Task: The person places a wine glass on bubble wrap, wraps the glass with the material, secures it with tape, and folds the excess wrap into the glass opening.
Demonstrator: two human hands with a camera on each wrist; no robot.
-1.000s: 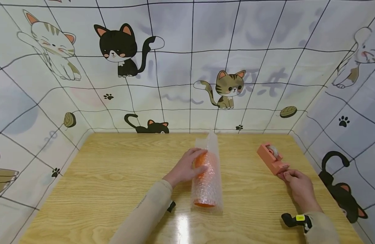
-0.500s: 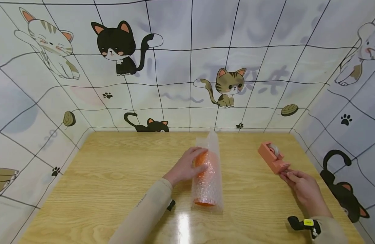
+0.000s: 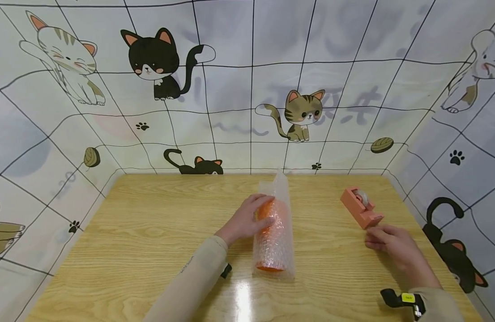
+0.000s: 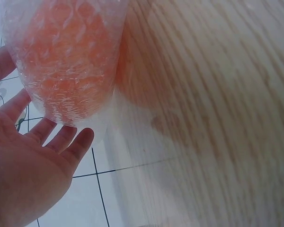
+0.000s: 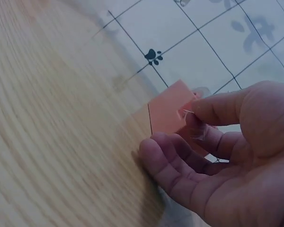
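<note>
On the table lies an orange cylinder in clear bubble wrap (image 3: 273, 241), its open-looking orange end toward me. My left hand (image 3: 247, 219) holds it from the left, fingers over the far part and thumb along the top; the left wrist view shows the fingers (image 4: 78, 144) curved along the wrapped side. Off to the right sits a pink tape dispenser (image 3: 358, 208) with a clear roll in it. Just in front of its cutter end, my right hand (image 3: 392, 246) pinches a small strip of clear tape (image 5: 202, 130) between thumb and index finger.
The wooden table (image 3: 171, 201) runs back to a wall covering (image 3: 231, 89) printed with cats and grid lines, which also encloses both sides. A black wrist camera (image 3: 400, 298) sits on the right wrist. Glare shines on the table near the front.
My right hand has drawn slightly toward me from the dispenser's cutter end, and its wrist has shifted right. The left hand and the wrapped cylinder stay in place.
</note>
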